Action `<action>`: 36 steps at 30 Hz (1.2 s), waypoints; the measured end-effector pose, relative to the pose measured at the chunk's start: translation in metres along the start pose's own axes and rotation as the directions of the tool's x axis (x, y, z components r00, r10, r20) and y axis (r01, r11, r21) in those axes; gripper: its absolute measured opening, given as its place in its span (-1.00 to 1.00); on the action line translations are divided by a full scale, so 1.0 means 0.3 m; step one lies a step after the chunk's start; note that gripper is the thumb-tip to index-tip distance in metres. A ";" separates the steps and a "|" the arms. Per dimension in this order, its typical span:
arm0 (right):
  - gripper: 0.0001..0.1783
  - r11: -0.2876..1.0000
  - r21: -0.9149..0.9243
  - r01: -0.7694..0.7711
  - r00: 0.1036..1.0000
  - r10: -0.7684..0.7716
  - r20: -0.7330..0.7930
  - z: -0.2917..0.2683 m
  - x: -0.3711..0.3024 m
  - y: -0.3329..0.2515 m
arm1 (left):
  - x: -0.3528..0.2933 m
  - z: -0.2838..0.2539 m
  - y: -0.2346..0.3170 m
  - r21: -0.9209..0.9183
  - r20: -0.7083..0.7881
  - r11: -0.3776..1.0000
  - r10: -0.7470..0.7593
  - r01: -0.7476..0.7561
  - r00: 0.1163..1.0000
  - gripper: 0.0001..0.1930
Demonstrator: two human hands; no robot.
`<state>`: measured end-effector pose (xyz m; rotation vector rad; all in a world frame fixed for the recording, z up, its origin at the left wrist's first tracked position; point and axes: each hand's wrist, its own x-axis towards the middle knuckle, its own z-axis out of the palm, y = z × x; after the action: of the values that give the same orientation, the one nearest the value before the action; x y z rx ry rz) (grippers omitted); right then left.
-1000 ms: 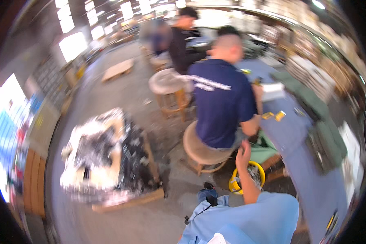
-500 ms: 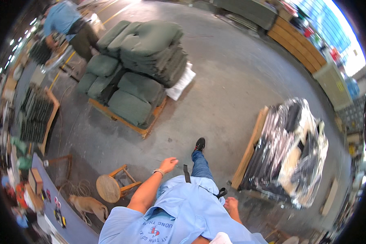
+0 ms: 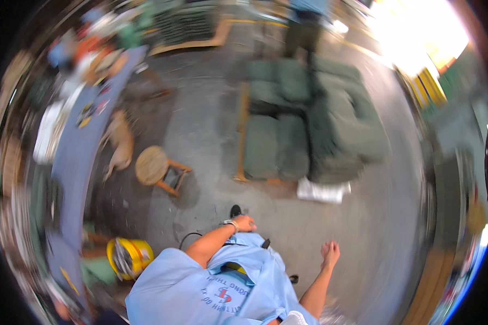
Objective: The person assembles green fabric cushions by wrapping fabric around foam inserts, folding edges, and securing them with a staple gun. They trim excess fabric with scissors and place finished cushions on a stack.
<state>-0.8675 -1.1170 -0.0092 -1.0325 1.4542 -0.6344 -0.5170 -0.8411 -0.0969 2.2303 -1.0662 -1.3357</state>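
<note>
My left hand point(image 3: 245, 223) hangs in front of my waist, just above my shoe, with a band round its wrist. Its fingers are loosely bent, and I see nothing in them. Out to the right, my right hand point(image 3: 329, 253) is raised away from my body over the bare floor, its fingers half bent, slightly apart and holding nothing visible. Neither hand touches anything. Nearest the left hand is a round wooden stool point(image 3: 152, 165). Ahead, dark green cushions point(image 3: 339, 116) lie stacked on a wooden pallet point(image 3: 243, 135), a white sheet point(image 3: 324, 190) sticking out beneath them.
A long blue-grey table point(image 3: 76, 146) runs along the left, with small tools on it. A tan dog point(image 3: 121, 142) lies beside it. A yellow bucket point(image 3: 130, 258) stands near my left side. A person point(image 3: 303, 27) in a blue shirt is behind the pallet. More green pieces point(image 3: 184, 24) are stacked farther back.
My view has turned left, so the cushion pallet shows farther right and the plastic-wrapped pallet has left the picture. The yellow bucket has come in. My right hand has swung outward.
</note>
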 end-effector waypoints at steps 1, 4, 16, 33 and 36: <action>-0.68 1.000 -0.028 0.013 0.998 -0.011 0.059 0.049 0.055 -0.038 | 0.033 -0.027 0.042 0.008 0.074 0.998 0.060 -0.061 0.995 -0.44; -0.65 0.981 -0.195 -0.014 0.957 0.070 0.282 0.245 0.269 -0.048 | 0.066 -0.143 0.100 -0.199 -0.089 0.980 -0.027 0.009 0.996 -0.45; -0.70 0.181 -0.181 0.967 0.074 0.480 0.874 1.174 0.515 -0.079 | -0.226 -0.449 -0.490 -0.687 -0.601 0.704 -0.690 0.181 0.403 -0.55; -0.75 0.679 -0.396 0.619 0.006 0.500 0.866 2.791 -0.305 0.036 | -0.268 0.187 -0.540 -0.993 0.065 -0.044 -0.978 0.110 0.198 -0.54; -0.75 0.325 -0.324 0.889 -0.035 0.752 0.658 2.773 -0.417 0.252 | -0.287 0.182 -0.738 -0.960 0.261 -0.262 -0.965 0.101 -0.029 -0.56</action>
<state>-0.0883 -0.8249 -0.1532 -1.9200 -0.1427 1.3098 -0.4926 -0.6248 -0.2070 1.7413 1.5685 -0.4868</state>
